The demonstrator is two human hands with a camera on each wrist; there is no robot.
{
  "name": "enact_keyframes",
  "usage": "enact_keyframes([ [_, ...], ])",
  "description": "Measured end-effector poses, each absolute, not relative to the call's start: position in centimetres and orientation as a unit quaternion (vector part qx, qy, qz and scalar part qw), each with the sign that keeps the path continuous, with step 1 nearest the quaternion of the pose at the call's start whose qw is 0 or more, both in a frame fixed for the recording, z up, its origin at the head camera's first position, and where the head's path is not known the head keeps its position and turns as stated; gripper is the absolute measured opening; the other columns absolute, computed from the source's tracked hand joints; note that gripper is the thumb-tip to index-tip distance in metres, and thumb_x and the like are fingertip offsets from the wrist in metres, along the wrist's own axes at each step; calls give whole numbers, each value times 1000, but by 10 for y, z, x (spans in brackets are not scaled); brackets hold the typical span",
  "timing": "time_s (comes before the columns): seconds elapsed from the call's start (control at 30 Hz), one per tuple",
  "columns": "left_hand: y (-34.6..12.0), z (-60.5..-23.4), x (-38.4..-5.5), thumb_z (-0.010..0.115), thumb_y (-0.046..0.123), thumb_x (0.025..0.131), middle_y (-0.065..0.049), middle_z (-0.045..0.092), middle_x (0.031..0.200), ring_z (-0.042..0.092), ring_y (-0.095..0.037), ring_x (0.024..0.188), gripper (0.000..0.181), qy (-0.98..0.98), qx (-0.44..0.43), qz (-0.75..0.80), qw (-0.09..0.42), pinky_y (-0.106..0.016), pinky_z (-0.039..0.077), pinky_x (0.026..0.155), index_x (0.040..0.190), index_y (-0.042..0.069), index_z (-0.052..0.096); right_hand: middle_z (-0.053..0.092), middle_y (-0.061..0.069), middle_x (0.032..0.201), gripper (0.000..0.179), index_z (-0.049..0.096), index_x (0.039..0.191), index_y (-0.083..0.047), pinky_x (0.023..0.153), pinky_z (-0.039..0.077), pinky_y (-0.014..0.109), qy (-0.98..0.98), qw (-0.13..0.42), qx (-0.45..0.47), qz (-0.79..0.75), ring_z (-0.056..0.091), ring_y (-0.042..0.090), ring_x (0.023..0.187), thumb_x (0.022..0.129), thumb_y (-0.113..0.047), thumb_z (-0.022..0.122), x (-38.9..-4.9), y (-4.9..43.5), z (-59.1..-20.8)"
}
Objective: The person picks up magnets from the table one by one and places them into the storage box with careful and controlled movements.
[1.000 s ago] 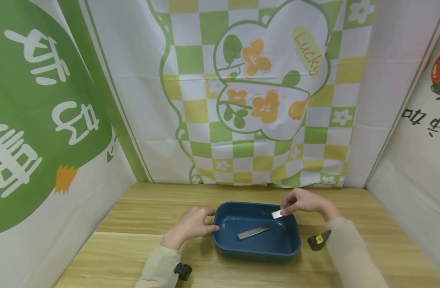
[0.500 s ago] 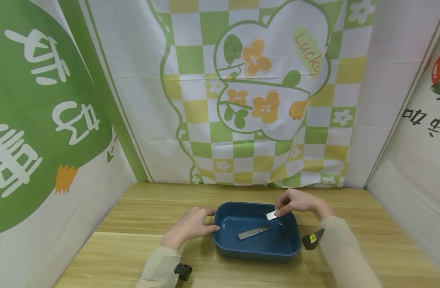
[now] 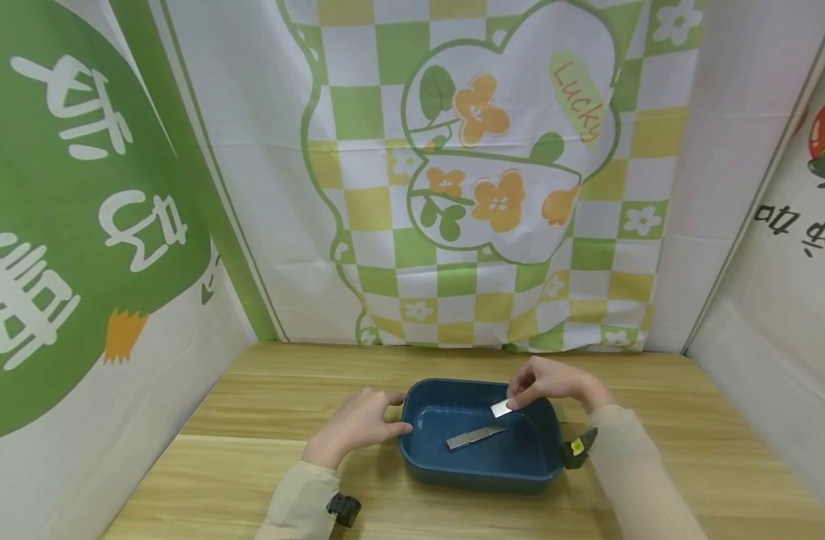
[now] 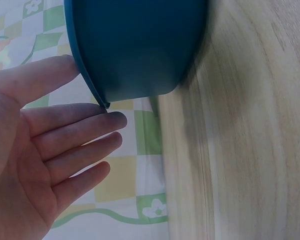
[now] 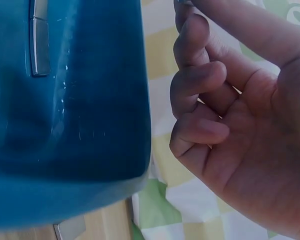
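Note:
A dark blue rectangular basin [image 3: 480, 476] stands on the wooden table. My left hand [image 3: 355, 427] is at its left end, thumb and forefinger at the rim; in the left wrist view the fingers [image 4: 80, 135] lie fairly straight. Over the basin's far right part, my right hand [image 3: 547, 382] pinches a small flat silver rectangular piece [image 3: 501, 408] between thumb and fingertips. Its other fingers [image 5: 200, 80] are curled in the right wrist view, where the held piece is almost wholly out of frame. A long narrow silver metal piece [image 3: 475, 437] lies on the basin floor.
Another flat silver piece [image 5: 70, 227] lies on the table just outside the basin's right end. Behind the table hangs a green and yellow checked cloth [image 3: 453, 285]. Printed white sheets [image 3: 770, 315] close off the sides.
My right hand has moved left and slightly nearer over the basin, carrying the small silver piece. The left hand and the basin have stayed put.

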State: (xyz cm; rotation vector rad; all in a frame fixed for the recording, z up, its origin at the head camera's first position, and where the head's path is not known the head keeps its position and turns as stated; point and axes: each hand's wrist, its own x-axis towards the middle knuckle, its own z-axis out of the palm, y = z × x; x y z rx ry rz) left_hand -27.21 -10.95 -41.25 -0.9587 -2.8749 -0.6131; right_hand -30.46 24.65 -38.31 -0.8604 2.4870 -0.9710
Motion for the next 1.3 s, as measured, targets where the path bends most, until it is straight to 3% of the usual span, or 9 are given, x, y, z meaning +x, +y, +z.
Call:
enact_keyframes([
  [0.43, -109, -411, -271, 71, 38, 83, -11, 67, 119, 64, -28, 107, 53, -932, -307, -192, 23, -43, 53, 87, 123, 4, 63, 67, -7, 78, 15, 73, 84, -11, 69, 50, 24, 874, 182, -301, -336, 55, 5, 69, 82, -26, 74, -307, 234, -386],
  [1.03, -110, -411, -272, 70, 38, 84, -12, 66, 120, 64, -28, 108, 53, -930, -310, -195, 22, -43, 53, 88, 123, 4, 62, 71, -1, 75, 10, 75, 81, -10, 70, 52, 27, 869, 224, -289, -333, 61, 9, 71, 78, -19, 76, -307, 221, -391],
  [1.3, -110, -412, -272, 70, 39, 84, -13, 66, 120, 64, -29, 108, 53, -930, -311, -195, 21, -43, 53, 88, 123, 4, 62, 71, 1, 71, 5, 76, 80, -8, 64, 56, 39, 872, 250, -298, -297, 60, 8, 62, 81, -11, 72, -310, 216, -394],
])
